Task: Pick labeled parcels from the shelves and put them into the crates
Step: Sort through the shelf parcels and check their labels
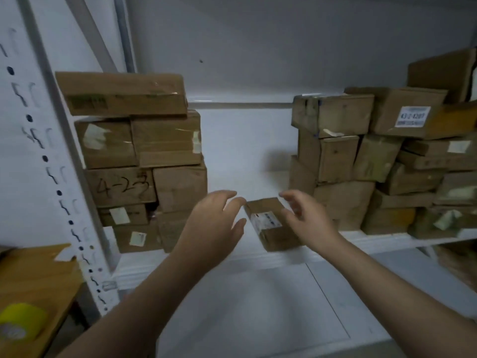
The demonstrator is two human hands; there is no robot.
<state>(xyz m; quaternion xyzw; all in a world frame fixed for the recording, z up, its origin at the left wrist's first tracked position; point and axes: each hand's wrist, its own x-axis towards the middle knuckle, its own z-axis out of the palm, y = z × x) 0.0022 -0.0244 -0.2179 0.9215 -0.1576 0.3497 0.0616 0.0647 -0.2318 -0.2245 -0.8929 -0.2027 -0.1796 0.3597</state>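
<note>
A small labelled parcel [275, 235] sits at the front edge of the white shelf [232, 161], in the gap between the left stack of boxes [144, 161] and the right stack [361, 161]. The left hand [214, 223] and right hand [308, 219] flank it, fingers loosely spread and gripping nothing. I cannot tell whether they touch it.

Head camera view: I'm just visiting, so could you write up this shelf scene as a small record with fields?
place: white shelf holding cardboard parcels
small parcel: lies alone between two stacks, white label on top, not yet gripped
left hand: open, fingers spread beside the parcel's left edge
right hand: open, fingers over its right edge
left stack: includes a box marked 4-23
right stack: includes a box with a printed label
crates: none in view
</note>
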